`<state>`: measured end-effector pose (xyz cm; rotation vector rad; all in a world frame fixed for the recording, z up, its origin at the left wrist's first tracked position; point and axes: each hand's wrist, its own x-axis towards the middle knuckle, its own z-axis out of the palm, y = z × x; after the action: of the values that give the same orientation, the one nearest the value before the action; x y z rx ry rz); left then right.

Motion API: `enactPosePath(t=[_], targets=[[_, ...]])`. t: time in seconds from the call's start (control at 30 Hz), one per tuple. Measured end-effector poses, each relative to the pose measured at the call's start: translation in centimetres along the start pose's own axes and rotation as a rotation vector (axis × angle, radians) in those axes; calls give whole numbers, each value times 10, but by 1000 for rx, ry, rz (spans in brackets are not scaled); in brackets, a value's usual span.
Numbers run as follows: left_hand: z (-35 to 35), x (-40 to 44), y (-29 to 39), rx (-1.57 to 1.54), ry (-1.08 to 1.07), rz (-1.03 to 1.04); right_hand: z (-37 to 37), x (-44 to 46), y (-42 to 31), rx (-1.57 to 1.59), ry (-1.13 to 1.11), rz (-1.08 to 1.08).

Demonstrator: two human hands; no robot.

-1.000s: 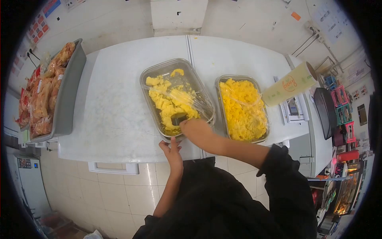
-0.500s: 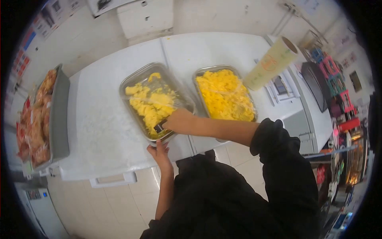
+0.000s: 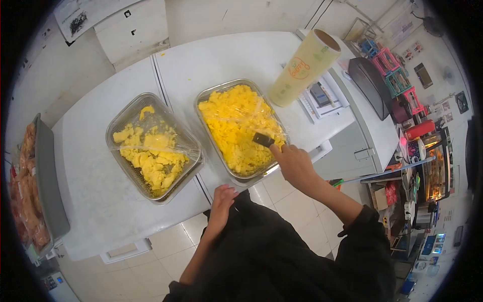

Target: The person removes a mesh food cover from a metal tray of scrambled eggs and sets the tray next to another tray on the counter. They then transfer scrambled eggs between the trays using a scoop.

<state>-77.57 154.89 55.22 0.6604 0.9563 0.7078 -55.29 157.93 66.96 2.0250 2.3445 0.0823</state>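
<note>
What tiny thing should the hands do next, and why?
I'd probably steady the fuller tray by its near rim with the left hand. That hand looks free, close to the tray at the edge of the table, while the right hand holds a dark tool over the yellow food.

A pale wall stands behind the white bench; light tiles cover the floor, and crowded shelving lines the right side.

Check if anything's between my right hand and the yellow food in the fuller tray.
Yes: the dark tool in your right hand. Clear film also lies across part of the yellow food; whether under the tool, I can't tell.
</note>
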Motion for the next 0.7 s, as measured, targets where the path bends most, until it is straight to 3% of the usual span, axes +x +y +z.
enactPosePath(t=[0.07, 0.23, 0.3, 0.53, 0.6, 0.7], targets=[[11, 18, -7, 133, -78, 72, 13, 4, -4, 4, -38, -59], [37, 28, 2, 120, -7, 30, 31, 20, -22, -133, -196, -5], [38, 30, 1, 120, 24, 38, 34, 26, -21, -74, -97, 54], [37, 35, -3, 79, 60, 64, 45, 40, -39, -57, 27, -37], [39, 33, -5, 74, 73, 69, 36, 39, -43, 8, -240, -152], [45, 34, -10, 56, 121, 154, 40, 36, -32, -79, -282, -289]])
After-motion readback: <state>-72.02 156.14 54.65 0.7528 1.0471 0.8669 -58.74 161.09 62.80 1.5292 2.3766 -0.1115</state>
